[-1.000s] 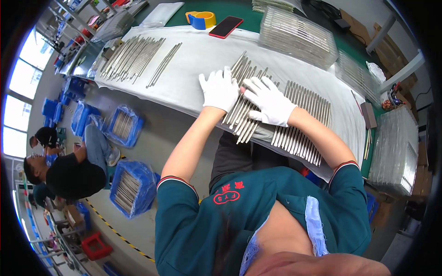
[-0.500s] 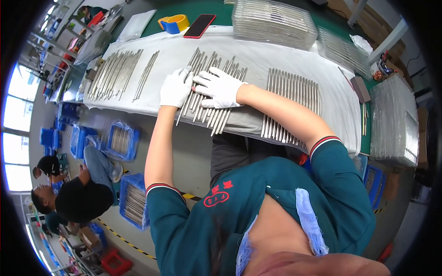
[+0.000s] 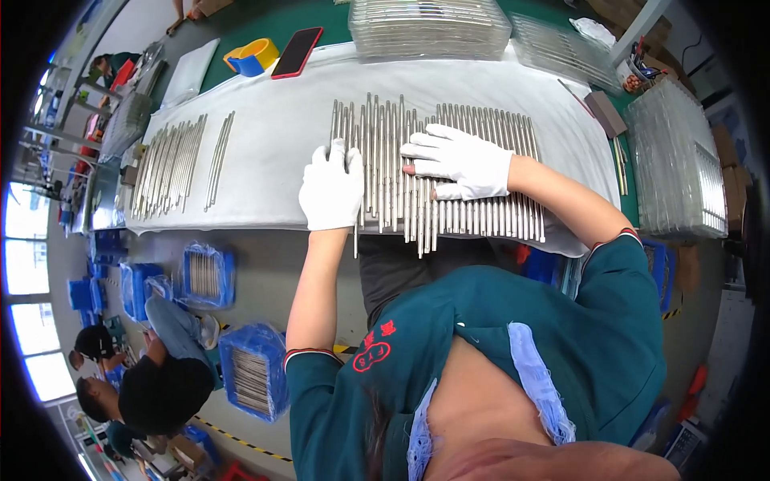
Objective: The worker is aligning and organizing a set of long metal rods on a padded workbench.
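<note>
Green table [image 3: 241,20] draped with a white cloth [image 3: 273,136], slim metal rods laid out in rows.

Across the middle of the frame, a wide row of thin, shiny, straight metal rods [image 3: 481,172] is spread side by side on the soft matte cloth. The left hand [image 3: 331,187], in a white knit glove, is laid flat with fingers together on the row's left end. The right hand [image 3: 461,160], gloved likewise, is spread open and pressed on the rods at centre; nothing is gripped. A smaller batch of rods [image 3: 170,164] is seen at the left. Clear ribbed plastic trays [image 3: 429,26] are stacked at the top, beside a red phone [image 3: 297,52] and a yellow-and-blue tape roll [image 3: 252,58].
</note>
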Demonstrator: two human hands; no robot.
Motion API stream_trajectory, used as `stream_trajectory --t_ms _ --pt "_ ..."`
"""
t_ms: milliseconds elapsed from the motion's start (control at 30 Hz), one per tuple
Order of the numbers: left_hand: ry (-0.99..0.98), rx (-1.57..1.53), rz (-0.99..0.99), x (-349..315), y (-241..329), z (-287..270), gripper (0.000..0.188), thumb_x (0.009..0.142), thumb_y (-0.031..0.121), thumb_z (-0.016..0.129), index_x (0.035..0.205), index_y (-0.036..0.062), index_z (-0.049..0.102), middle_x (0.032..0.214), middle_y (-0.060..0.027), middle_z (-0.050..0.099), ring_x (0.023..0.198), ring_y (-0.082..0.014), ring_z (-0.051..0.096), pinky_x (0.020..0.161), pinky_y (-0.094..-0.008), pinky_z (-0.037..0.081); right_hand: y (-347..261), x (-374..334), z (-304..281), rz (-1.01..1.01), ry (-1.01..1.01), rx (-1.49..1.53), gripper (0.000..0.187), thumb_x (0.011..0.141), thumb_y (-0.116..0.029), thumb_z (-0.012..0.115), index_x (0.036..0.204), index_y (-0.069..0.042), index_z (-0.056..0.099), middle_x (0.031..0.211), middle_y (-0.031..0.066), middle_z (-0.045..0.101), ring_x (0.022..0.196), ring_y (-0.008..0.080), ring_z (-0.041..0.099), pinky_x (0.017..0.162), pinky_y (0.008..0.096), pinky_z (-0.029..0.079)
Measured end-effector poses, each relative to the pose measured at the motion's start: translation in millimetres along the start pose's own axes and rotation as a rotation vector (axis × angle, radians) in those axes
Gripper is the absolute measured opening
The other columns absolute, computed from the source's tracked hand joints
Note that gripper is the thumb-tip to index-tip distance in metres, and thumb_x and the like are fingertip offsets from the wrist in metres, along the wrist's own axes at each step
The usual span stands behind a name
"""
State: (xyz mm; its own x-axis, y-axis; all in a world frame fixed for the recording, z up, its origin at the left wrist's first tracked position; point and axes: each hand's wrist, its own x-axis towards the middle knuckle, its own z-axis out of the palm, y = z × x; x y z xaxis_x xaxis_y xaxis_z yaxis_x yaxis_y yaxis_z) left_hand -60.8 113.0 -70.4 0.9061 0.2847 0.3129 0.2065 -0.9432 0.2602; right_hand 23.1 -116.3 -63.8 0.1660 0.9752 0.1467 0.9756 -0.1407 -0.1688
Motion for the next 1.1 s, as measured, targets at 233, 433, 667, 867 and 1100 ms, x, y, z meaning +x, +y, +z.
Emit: stream_trajectory --t_ms 233,433,667,867,1100 --pt "-0.042 -0.217 0.444 -27 -27 -27 0.053 0.07 0.041 0.069 0.106 0.003 0.062 0.11 -0.0198 0.057 0.09 -0.0348 0.057 0.078 -0.0412 0.047 24 39 -21 0.355 0.166 0.646 0.052 0.092 -0.044 0.042 0.132 -0.011 0.045 0.138 0.0103 0.041 0.13 0.0257 0.035 0.109 0.0372 0.025" --pt "-0.237 -0.028 0.571 -64 -37 -44 0.082 0.058 0.061 0.068 0.124 0.0151 0.053 0.127 -0.0165 0.05 0.114 -0.0441 0.045 0.101 -0.0557 0.025 81 135 -12 0.445 0.261 1.124 0.057 0.097 -0.045 0.028 0.134 -0.004 0.039 0.138 0.0096 0.04 0.129 0.0219 0.036 0.111 0.0361 0.025" --pt "-0.18 0.011 0.604 -31 -43 -25 0.09 0.053 0.068 0.065 0.125 0.0148 0.051 0.128 -0.0153 0.049 0.115 -0.0418 0.044 0.1 -0.0562 0.026 95 175 22 0.247 0.107 1.743 0.05 0.097 -0.039 0.035 0.126 0.0 0.044 0.129 0.0093 0.046 0.125 0.0213 0.04 0.107 0.0323 0.033" --pt "-0.306 -0.087 0.722 -41 -17 -46 0.083 0.058 0.063 0.067 0.123 0.0143 0.052 0.124 -0.0186 0.049 0.114 -0.0413 0.044 0.101 -0.0545 0.026 127 128 11 0.35 0.323 1.735 0.059 0.093 -0.048 0.038 0.127 0.001 0.042 0.128 0.0118 0.046 0.123 0.0232 0.041 0.108 0.0364 0.031" --pt "-0.272 -0.242 0.85 -51 28 -15 0.086 0.061 0.062 0.063 0.13 0.0141 0.045 0.124 -0.0178 0.048 0.114 -0.0394 0.044 0.101 -0.0491 0.03 113 90 8 0.277 0.172 1.825 0.067 0.09 -0.053 0.041 0.127 0.002 0.042 0.127 0.0145 0.047 0.124 0.0226 0.041 0.108 0.0342 0.031"
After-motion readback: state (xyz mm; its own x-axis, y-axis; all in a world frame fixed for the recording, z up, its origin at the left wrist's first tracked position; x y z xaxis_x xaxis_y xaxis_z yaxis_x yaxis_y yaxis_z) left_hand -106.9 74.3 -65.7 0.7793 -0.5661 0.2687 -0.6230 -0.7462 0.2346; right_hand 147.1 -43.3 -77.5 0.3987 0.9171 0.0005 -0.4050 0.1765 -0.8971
